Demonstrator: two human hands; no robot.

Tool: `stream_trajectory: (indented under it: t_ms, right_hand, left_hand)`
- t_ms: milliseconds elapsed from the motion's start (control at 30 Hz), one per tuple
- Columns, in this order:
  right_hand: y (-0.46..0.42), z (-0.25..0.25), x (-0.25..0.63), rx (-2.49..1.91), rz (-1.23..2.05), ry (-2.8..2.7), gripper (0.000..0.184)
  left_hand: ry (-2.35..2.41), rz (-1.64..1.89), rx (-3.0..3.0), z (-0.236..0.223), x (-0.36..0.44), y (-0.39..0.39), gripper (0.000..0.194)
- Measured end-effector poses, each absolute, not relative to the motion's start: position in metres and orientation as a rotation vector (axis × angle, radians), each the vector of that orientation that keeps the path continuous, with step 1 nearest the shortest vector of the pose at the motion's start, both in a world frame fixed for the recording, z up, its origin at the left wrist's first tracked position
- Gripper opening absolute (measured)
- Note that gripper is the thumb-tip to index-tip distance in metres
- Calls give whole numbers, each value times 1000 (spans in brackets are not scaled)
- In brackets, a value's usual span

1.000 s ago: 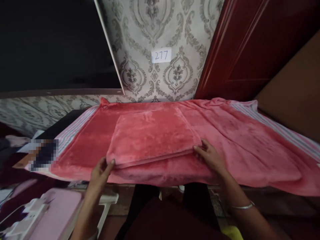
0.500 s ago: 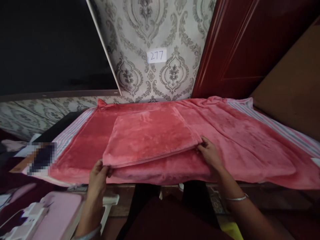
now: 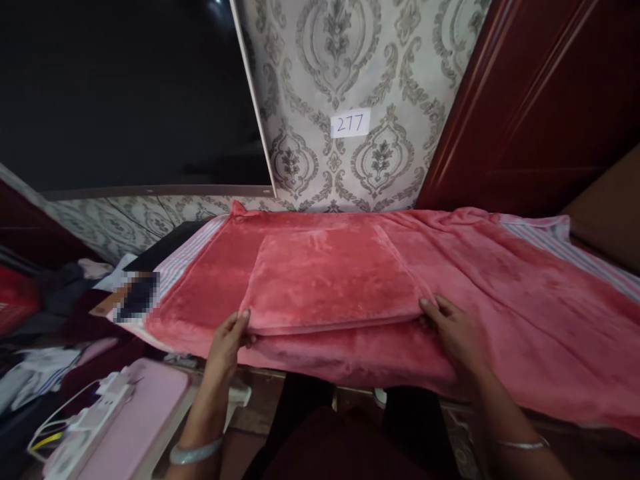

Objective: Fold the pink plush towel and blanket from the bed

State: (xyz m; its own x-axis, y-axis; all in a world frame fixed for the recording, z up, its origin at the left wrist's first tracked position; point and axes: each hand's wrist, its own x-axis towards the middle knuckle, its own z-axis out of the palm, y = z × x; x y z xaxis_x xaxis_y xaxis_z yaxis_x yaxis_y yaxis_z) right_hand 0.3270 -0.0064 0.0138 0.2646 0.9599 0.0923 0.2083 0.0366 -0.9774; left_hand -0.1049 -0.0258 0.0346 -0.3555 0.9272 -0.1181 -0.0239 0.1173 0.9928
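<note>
A folded pink plush cloth point(image 3: 330, 280), roughly rectangular, lies on a larger pink plush blanket point(image 3: 480, 340) with striped edges. My left hand point(image 3: 233, 339) pinches the near left corner of the folded cloth, thumb on top and fingers curled under. At the near right corner, my right hand point(image 3: 447, 327) grips the edge the same way. The near edge between both hands is slightly raised, showing the layers of the fold. What lies under the fold is hidden.
A dark television screen point(image 3: 135, 93) stands at the back left. A paper marked 277 point(image 3: 351, 123) is on the patterned wall. Left of me are a pink stool top point(image 3: 145, 413), a white power strip point(image 3: 95, 427) with a cable, and piled clothes point(image 3: 45, 373). A dark red door panel point(image 3: 540, 113) rises behind right.
My view has turned left, so everything appears further right. Both hands keep hold of the folded cloth's near corners, and its near edge now looks more level.
</note>
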Motion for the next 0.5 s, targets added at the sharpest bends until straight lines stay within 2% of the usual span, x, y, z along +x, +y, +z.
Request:
stream_trajectory:
  t_ms: [100, 333, 500]
  right_hand:
    - [-8, 17, 323, -1517, 793, -1182, 43]
    - [-2, 0, 342, -1555, 845, -1269, 45]
    - [25, 17, 355, -1552, 390, -1321, 58]
  left_hand:
    - [1560, 1428, 955, 28, -105, -28, 53]
    - [1590, 1277, 975, 31, -129, -32, 57]
    - [1827, 1621, 1263, 68, -132, -7, 48]
